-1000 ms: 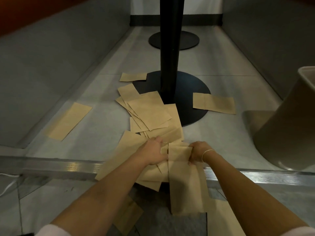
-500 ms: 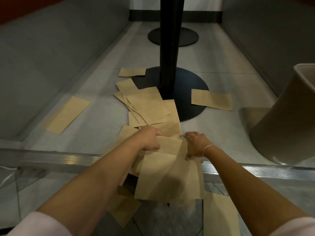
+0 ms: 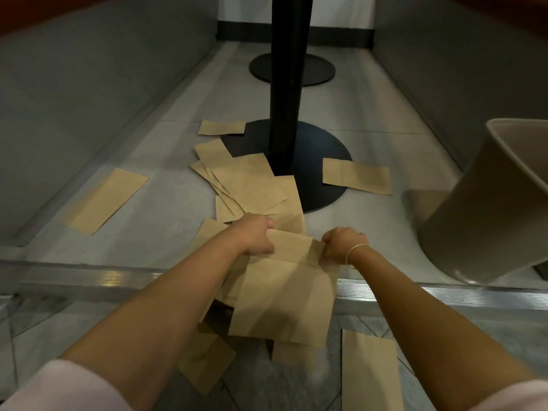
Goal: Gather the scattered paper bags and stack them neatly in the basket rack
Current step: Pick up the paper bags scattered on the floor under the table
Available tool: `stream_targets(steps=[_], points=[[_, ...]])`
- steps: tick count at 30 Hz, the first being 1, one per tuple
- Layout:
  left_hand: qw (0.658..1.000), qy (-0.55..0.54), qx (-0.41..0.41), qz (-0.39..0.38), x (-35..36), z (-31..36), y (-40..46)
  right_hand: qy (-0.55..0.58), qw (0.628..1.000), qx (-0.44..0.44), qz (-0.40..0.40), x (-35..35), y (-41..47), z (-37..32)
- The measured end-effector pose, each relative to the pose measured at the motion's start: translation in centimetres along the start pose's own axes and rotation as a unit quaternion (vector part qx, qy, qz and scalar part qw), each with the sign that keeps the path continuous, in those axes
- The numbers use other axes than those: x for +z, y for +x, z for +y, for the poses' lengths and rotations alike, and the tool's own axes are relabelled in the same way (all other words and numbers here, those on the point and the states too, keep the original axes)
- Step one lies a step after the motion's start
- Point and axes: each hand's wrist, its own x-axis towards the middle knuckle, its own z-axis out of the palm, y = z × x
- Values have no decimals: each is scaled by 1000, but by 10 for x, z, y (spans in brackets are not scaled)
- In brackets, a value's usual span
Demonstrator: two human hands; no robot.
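My left hand [image 3: 257, 232] and my right hand [image 3: 341, 244] each grip a top corner of the bundle of paper bags [image 3: 284, 295], fingers curled over the edge, so the sheets hang down between my forearms. A second ago the same bundle was bunched and crooked, with bags sticking out at odd angles; now the front bag lies flat and squared, and my hands have drawn a little apart to spread it. I take that as the bundle being tidied before more bags join it.

My landmark is the black pole [image 3: 289, 93] on its round base [image 3: 323, 167]. The bundle is on the near side of the base, raised off the floor [image 3: 166, 215]. The loose pile of bags [image 3: 249, 185] lies against the near left edge of the base, just beyond my left hand and unmoved. One bag [image 3: 355, 175] rests half on the right edge of the base, a small one [image 3: 221, 127] at its far left edge, and one [image 3: 108, 200] lies well off to the left by the wall. More bags [image 3: 370, 375] lie on the floor nearer to me than the bundle.

A beige bin [image 3: 489, 209] stands right of the base. I see no basket rack, so most of the gathering, and all of the stacking, remains to be done.
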Motion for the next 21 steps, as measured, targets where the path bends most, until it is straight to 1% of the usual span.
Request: stream_targets(steps=[2, 3, 7, 11, 13, 14, 16, 18, 21], points=[[1000, -9, 1, 12, -1, 5, -2, 69, 997, -32, -19, -16, -6, 1], [999, -18, 2, 31, -2, 7, -3, 98, 994, -51, -18, -25, -12, 0], [990, -66, 26, 123, -13, 18, -8, 192, 975, -109, 13, -64, -36, 1], [968, -180, 41, 172, -25, 37, -19, 261, 958, -117, 7, -103, -56, 10], [959, -199, 66, 193, -30, 51, -20, 302, 946, -115, 6, -122, -65, 15], [956, -197, 80, 203, -33, 59, -20, 292, 949, -120, 11, -131, -70, 17], [950, -186, 106, 229, -42, 81, -19, 207, 969, -132, 34, -148, -75, 20], [941, -169, 127, 265, -54, 104, -17, 122, 981, -119, 95, -163, -82, 23], [923, -169, 136, 316, -69, 138, -12, 47, 975, -80, 201, -193, -92, 36]])
